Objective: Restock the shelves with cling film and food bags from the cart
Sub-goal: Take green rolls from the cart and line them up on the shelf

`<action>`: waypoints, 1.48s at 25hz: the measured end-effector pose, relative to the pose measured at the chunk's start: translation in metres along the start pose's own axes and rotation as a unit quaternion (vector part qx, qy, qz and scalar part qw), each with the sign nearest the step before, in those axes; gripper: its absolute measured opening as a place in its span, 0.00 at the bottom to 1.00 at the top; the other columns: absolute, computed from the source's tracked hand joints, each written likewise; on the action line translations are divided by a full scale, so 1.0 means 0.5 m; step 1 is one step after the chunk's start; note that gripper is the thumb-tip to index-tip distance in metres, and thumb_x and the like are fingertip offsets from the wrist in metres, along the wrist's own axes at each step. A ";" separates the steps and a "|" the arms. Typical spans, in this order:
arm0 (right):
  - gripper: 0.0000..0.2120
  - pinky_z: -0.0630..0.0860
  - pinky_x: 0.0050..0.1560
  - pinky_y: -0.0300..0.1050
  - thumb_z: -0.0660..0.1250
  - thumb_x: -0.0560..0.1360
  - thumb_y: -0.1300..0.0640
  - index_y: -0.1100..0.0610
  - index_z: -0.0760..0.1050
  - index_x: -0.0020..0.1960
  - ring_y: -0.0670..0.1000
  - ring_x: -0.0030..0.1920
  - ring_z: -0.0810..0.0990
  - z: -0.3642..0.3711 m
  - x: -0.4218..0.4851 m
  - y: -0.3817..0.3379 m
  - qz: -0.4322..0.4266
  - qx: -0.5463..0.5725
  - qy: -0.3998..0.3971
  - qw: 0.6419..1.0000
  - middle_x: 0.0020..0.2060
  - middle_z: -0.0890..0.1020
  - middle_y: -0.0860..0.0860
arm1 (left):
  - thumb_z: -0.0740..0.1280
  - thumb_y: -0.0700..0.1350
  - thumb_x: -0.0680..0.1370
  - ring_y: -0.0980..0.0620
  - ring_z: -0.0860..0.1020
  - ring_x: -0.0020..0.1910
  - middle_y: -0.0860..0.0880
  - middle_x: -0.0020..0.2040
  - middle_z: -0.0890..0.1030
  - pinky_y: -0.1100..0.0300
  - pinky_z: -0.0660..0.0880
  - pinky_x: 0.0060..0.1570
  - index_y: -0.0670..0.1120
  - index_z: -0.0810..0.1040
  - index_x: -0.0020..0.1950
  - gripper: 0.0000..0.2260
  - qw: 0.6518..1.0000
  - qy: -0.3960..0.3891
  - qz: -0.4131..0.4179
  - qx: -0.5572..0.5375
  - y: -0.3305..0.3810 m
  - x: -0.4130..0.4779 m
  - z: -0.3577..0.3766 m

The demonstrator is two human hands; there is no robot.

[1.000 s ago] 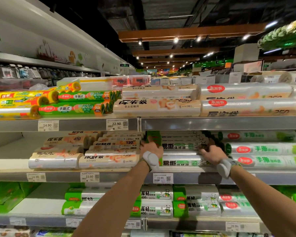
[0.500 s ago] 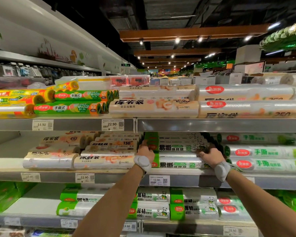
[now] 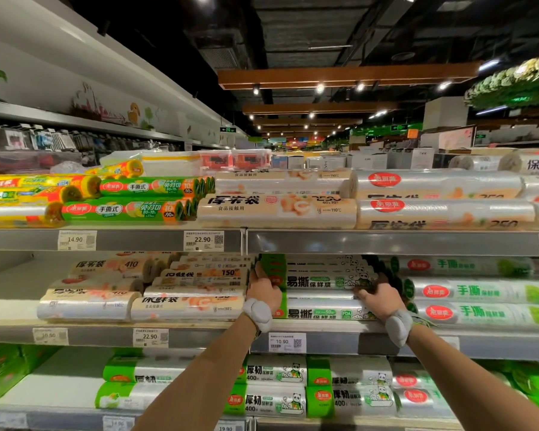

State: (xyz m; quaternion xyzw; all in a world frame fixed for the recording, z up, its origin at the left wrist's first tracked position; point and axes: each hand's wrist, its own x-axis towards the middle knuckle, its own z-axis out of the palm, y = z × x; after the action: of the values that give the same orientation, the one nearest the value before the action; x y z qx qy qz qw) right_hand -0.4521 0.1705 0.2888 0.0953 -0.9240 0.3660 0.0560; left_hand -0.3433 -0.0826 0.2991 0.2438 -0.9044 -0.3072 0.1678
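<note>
Nearest, below the forearms, panda-printed food bag rolls [image 3: 274, 399] lie on the lower shelf. A grey wrist band [image 3: 260, 310] sits on each wrist. On the middle shelf [image 3: 199, 336], above a 10.90 price tag [image 3: 287, 341], the left hand [image 3: 263, 290] and right hand [image 3: 380, 298] hold the two ends of a green-and-white cling film roll [image 3: 321, 281]. The fingers curl round the ends, though the fingertips are partly hidden. The roll rests on a matching bottom roll [image 3: 318, 312]. Beige food bags [image 3: 187, 306] are stacked just left and hand-tear rolls [image 3: 479, 290] just right. Large food bag rolls [image 3: 277, 209] fill the upper shelf [image 3: 386, 243].
</note>
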 end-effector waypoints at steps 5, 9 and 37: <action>0.24 0.72 0.59 0.54 0.62 0.78 0.40 0.62 0.72 0.55 0.61 0.58 0.70 -0.033 -0.047 -0.027 -0.044 -0.178 0.035 0.982 0.55 0.75 0.63 | 0.62 0.43 0.78 0.39 0.67 0.66 0.38 0.66 0.69 0.47 0.67 0.67 0.39 0.64 0.70 0.21 0.992 0.094 0.082 -0.016 0.029 -0.068 -0.032; 0.22 0.69 0.64 0.57 0.66 0.77 0.51 0.63 0.70 0.64 0.62 0.63 0.66 -0.051 -0.119 -0.030 -0.177 -0.096 0.130 0.971 0.61 0.70 0.61 | 0.63 0.41 0.79 0.46 0.69 0.65 0.46 0.65 0.68 0.55 0.68 0.65 0.45 0.69 0.68 0.17 0.976 0.051 0.189 -0.097 0.100 -0.160 -0.026; 0.20 0.74 0.47 0.45 0.60 0.75 0.43 0.55 0.77 0.58 0.60 0.54 0.81 0.058 -0.965 1.173 0.553 0.079 -0.187 0.808 0.54 0.82 0.58 | 0.61 0.40 0.81 0.46 0.77 0.48 0.40 0.48 0.81 0.52 0.76 0.55 0.36 0.79 0.57 0.11 0.690 -0.682 0.133 0.201 0.033 -0.932 1.093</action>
State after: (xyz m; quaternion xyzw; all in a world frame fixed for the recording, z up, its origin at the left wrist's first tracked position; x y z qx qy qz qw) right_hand -0.1098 0.6342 -0.2062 -0.3609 -0.7807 0.3823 -0.3377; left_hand -0.2122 0.4412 -0.1745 -0.1277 -0.8332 -0.1740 -0.5091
